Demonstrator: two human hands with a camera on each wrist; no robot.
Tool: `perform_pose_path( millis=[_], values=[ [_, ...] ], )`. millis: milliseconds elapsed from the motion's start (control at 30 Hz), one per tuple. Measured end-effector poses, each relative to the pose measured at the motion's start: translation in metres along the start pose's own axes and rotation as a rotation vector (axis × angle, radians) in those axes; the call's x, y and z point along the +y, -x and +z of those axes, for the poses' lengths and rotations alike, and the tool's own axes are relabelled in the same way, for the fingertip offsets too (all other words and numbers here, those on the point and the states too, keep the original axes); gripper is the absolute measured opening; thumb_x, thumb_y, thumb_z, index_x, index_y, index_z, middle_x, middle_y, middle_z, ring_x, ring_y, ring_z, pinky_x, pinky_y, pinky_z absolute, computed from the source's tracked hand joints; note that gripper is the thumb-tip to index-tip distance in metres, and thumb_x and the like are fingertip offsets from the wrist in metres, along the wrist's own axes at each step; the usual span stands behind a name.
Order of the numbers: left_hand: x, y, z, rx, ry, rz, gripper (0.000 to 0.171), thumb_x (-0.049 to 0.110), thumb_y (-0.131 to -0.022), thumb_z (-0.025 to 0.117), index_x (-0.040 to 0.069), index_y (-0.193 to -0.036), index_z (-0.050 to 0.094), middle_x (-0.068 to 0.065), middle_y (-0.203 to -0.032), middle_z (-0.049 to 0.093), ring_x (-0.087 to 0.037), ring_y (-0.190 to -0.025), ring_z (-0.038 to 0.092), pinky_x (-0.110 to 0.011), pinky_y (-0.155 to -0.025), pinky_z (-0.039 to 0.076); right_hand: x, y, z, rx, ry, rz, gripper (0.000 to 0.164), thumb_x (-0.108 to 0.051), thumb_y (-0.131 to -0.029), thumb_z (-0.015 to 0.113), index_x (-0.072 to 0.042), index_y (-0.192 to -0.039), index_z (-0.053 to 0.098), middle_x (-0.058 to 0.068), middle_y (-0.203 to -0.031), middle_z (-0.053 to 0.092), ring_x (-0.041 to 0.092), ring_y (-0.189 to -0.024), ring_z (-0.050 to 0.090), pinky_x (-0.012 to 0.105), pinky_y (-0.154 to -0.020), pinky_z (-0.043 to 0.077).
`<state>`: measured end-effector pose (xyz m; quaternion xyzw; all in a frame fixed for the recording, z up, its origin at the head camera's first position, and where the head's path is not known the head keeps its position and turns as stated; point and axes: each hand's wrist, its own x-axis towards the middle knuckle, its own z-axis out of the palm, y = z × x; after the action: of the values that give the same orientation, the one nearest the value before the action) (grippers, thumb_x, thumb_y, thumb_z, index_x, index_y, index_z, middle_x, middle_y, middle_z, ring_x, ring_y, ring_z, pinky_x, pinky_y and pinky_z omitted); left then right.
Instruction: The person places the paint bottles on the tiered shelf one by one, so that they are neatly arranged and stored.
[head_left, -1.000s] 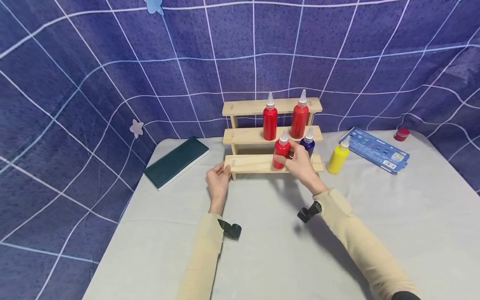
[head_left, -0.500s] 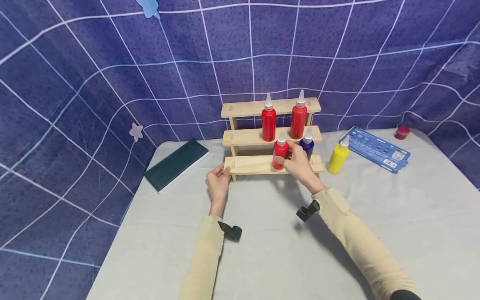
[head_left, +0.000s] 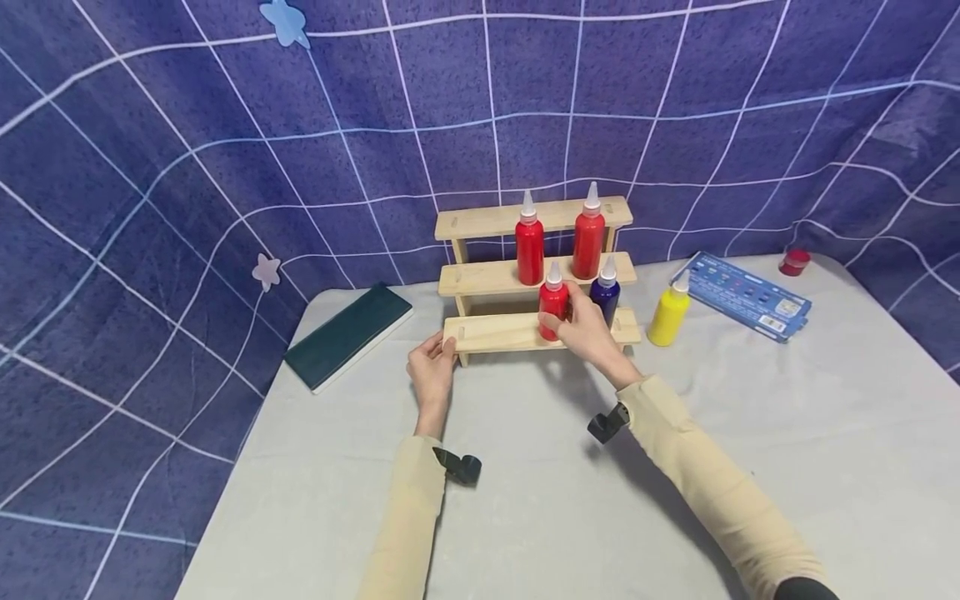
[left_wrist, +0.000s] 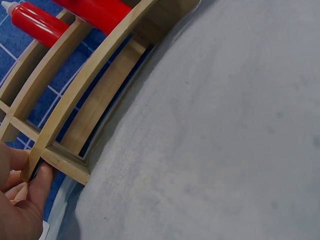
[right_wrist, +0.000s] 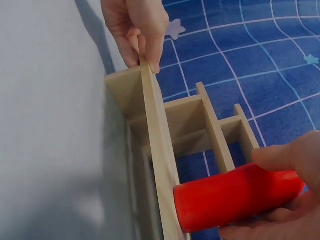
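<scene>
A three-step wooden display shelf (head_left: 491,332) stands at the back of the table. My left hand (head_left: 432,372) pinches the left end of its lowest board between thumb and fingers, as the left wrist view also shows. My right hand (head_left: 588,336) grips a red squeeze bottle (head_left: 552,310) with a white nozzle, upright on the lowest step. In the right wrist view, that red bottle's base (right_wrist: 200,207) meets the board. Close on its right, partly behind my right hand, is a dark blue bottle (head_left: 604,297). Two more red bottles (head_left: 529,250) stand on the middle step.
On the table right of the shelf stands a yellow bottle (head_left: 668,317). Beyond it lie a flat blue printed package (head_left: 746,296) and a small red-lidded pot (head_left: 794,263). A dark green book (head_left: 348,336) lies left. A blue gridded cloth (head_left: 450,100) hangs behind.
The head view has shifted slightly, so everything sits a little further left in it. Both hands keep their hold, and the red bottle stays on the lowest step.
</scene>
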<state>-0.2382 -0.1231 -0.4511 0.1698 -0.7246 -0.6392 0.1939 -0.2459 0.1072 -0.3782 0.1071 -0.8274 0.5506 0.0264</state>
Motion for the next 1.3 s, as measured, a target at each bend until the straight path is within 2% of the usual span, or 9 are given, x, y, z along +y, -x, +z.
perform_pose_path(
  millis=[100, 333, 467, 633, 833, 933, 1133, 1300],
  values=[
    [-0.002, 0.001, 0.0, 0.001, 0.0, -0.004, 0.029, 0.006, -0.091, 0.066, -0.006, -0.118, 0.067, -0.025, -0.106, 0.07, -0.03, -0.097, 0.07, -0.019, -0.075, 0.06, -0.001, 0.002, 0.001, 0.013, 0.041, -0.016, 0.053, -0.006, -0.089, 0.068, 0.002, -0.136, 0.043, 0.023, -0.124, 0.059, 0.034, -0.108, 0.056, 0.046, -0.101, 0.049],
    [-0.004, 0.003, -0.001, 0.006, 0.006, 0.003, 0.028, 0.006, -0.092, 0.066, -0.006, -0.117, 0.067, -0.026, -0.104, 0.07, -0.032, -0.096, 0.07, -0.02, -0.074, 0.06, -0.008, 0.01, -0.001, 0.039, 0.069, -0.052, 0.072, -0.013, -0.089, 0.07, 0.001, -0.147, 0.031, 0.024, -0.136, 0.053, 0.035, -0.118, 0.054, 0.051, -0.107, 0.045],
    [-0.006, 0.003, -0.001, 0.004, 0.004, 0.001, 0.028, 0.006, -0.092, 0.066, -0.005, -0.118, 0.067, -0.026, -0.104, 0.07, -0.032, -0.095, 0.07, -0.02, -0.074, 0.06, -0.016, 0.014, -0.005, 0.052, 0.094, -0.096, 0.074, -0.015, -0.089, 0.07, -0.001, -0.149, 0.03, 0.022, -0.141, 0.049, 0.034, -0.123, 0.052, 0.053, -0.107, 0.044],
    [-0.006, 0.003, -0.001, 0.009, 0.004, 0.01, 0.029, 0.006, -0.091, 0.067, -0.006, -0.117, 0.067, -0.026, -0.104, 0.07, -0.031, -0.095, 0.071, -0.019, -0.073, 0.06, -0.028, 0.022, -0.013, 0.054, 0.112, -0.15, 0.073, -0.017, -0.089, 0.071, -0.002, -0.149, 0.032, 0.019, -0.15, 0.042, 0.032, -0.137, 0.041, 0.052, -0.115, 0.035],
    [-0.003, 0.002, -0.001, 0.013, -0.032, 0.03, 0.028, 0.007, -0.091, 0.067, -0.005, -0.116, 0.068, -0.024, -0.102, 0.071, -0.03, -0.093, 0.071, -0.016, -0.07, 0.059, -0.042, 0.033, -0.028, 0.04, 0.027, -0.211, 0.073, -0.014, -0.089, 0.071, -0.005, -0.15, 0.033, 0.016, -0.153, 0.039, 0.029, -0.14, 0.038, 0.049, -0.116, 0.034],
    [-0.001, 0.001, -0.001, 0.008, -0.02, 0.033, 0.027, 0.005, -0.091, 0.066, -0.006, -0.116, 0.068, -0.025, -0.102, 0.071, -0.031, -0.095, 0.071, -0.017, -0.071, 0.059, -0.049, 0.04, -0.037, 0.043, -0.029, -0.24, 0.071, -0.013, -0.09, 0.07, -0.006, -0.15, 0.034, 0.016, -0.151, 0.041, 0.028, -0.14, 0.039, 0.048, -0.117, 0.033],
    [0.001, 0.0, -0.001, -0.001, -0.013, 0.022, 0.028, 0.005, -0.092, 0.066, -0.006, -0.117, 0.068, -0.025, -0.103, 0.071, -0.031, -0.095, 0.07, -0.017, -0.072, 0.059, -0.059, 0.051, -0.057, 0.076, -0.106, -0.229, 0.069, -0.014, -0.092, 0.069, -0.009, -0.151, 0.034, 0.012, -0.152, 0.041, 0.023, -0.142, 0.036, 0.044, -0.119, 0.03],
    [0.0, 0.001, 0.0, 0.0, -0.02, 0.016, 0.028, 0.006, -0.092, 0.066, -0.006, -0.118, 0.067, -0.025, -0.104, 0.07, -0.03, -0.094, 0.071, -0.017, -0.073, 0.059, -0.062, 0.057, -0.077, 0.146, -0.13, -0.217, 0.068, -0.011, -0.091, 0.068, -0.009, -0.15, 0.035, 0.013, -0.151, 0.042, 0.023, -0.14, 0.038, 0.042, -0.119, 0.03]
  ],
)
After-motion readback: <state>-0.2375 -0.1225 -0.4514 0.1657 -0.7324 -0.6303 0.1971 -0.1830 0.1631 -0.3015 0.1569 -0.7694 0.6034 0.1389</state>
